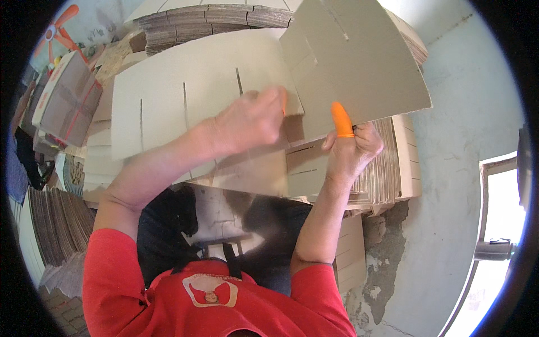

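Observation:
A wide slotted cardboard sheet (160,78) lies before me, with several dark slits cut in it. To its right a cardboard panel (370,67) is raised at a slant. Whether the two are one folded piece I cannot tell. My right hand (356,147) grips the panel's lower edge, an orange finger cot (341,119) lying against its face. In front of the sheet, near the fold, my left hand (255,119) is closed, slightly blurred. Some orange shows at its fingers; what they hold, if anything, is hidden.
Stacked cardboard (174,33) stands behind the sheet, and another pile (379,163) is at right, near the wall (455,106). On the left are a wrapped bundle (67,101), an orange fan (51,32) and more stacked cardboard (59,224). A bright opening (499,224) is far right.

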Demonstrator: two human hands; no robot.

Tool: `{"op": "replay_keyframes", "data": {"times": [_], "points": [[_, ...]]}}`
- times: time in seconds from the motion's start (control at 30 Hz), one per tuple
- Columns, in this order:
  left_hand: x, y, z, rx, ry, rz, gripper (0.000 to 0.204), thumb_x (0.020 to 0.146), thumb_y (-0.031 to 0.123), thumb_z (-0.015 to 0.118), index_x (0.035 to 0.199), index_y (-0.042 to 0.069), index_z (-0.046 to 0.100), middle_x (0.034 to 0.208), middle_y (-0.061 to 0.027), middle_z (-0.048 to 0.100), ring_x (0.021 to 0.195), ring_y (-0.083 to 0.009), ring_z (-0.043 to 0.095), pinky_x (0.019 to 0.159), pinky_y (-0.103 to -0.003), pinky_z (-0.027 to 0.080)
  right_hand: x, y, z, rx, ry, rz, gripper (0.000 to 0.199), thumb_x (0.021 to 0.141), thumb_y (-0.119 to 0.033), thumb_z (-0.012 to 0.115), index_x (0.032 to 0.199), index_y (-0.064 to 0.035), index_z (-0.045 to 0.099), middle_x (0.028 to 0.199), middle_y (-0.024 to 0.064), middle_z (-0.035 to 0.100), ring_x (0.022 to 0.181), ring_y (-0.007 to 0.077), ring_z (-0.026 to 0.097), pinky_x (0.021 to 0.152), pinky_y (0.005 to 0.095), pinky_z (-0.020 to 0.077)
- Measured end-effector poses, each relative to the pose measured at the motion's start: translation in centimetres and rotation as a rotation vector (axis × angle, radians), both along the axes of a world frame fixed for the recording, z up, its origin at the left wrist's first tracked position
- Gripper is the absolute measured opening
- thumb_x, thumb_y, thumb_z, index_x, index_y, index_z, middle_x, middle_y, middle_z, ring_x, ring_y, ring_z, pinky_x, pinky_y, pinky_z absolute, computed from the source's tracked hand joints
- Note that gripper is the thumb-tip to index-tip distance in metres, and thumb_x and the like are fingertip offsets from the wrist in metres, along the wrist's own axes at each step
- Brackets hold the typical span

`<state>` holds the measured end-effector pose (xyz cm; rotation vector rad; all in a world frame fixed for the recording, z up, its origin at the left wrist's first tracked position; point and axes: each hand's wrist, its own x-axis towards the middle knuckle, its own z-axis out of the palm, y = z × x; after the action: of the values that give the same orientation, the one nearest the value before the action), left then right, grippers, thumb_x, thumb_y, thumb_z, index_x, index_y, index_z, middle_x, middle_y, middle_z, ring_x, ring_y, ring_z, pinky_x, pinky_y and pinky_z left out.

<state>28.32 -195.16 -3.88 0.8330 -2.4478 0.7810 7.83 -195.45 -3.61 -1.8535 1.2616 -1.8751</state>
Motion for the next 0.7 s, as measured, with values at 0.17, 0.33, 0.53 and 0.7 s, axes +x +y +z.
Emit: {"op": "replay_keyframes", "data": {"times": [0.17, 0.33, 0.53, 0.7], "points": [[-1.9, 3.1, -1.7, 0.174, 0.064, -0.049, 0.036, 0.069, 0.020, 0.072, 0.091, -0.008, 0.068, 0.109, -0.0219, 0.064, 0.096, -0.0263, 0.056, 0.069, -0.033, 0.056, 1.5, -0.3, -0.5, -0.048, 0.133, -0.190, 0.023, 0.084, 0.015, 0.048, 0.088, 0.0047, 0.069, 0.062, 0.0057, 0.060, 0.040, 0.0069, 0.050, 0.034, 0.0225, 0.0371], [-1.2, -2.0, -0.7, 0.479, 0.572, -0.100, 0.051, 0.082, 0.036, 0.071, 0.115, -0.002, 0.064, 0.116, -0.0150, 0.065, 0.097, -0.0283, 0.058, 0.083, -0.042, 0.051, 0.6, -0.7, -1.7, 0.100, -0.078, -0.058, 0.013, 0.081, 0.011, 0.063, 0.088, 0.0029, 0.069, 0.067, 0.0039, 0.063, 0.059, 0.0053, 0.051, 0.050, 0.0231, 0.0420], [3.9, -13.6, 0.1, -0.051, 0.662, 0.132, 0.042, 0.087, 0.019, 0.066, 0.122, -0.002, 0.058, 0.117, -0.0169, 0.061, 0.106, -0.0302, 0.058, 0.093, -0.039, 0.051, 1.2, -0.8, -1.7, 0.214, -0.220, -0.046, 0.016, 0.078, 0.012, 0.069, 0.088, 0.0003, 0.070, 0.074, -0.0004, 0.066, 0.072, 0.0037, 0.052, 0.062, 0.0217, 0.0445], [4.2, -14.8, 4.2, -0.124, 0.536, 0.360, 0.056, 0.083, 0.019, 0.066, 0.130, -0.003, 0.046, 0.124, -0.0227, 0.051, 0.120, -0.0374, 0.048, 0.102, -0.044, 0.041, -0.6, -0.7, -2.2, 0.269, -0.082, -0.121, 0.014, 0.077, 0.013, 0.066, 0.079, -0.0006, 0.067, 0.069, -0.0023, 0.063, 0.067, 0.0025, 0.050, 0.057, 0.0211, 0.0413]]}}
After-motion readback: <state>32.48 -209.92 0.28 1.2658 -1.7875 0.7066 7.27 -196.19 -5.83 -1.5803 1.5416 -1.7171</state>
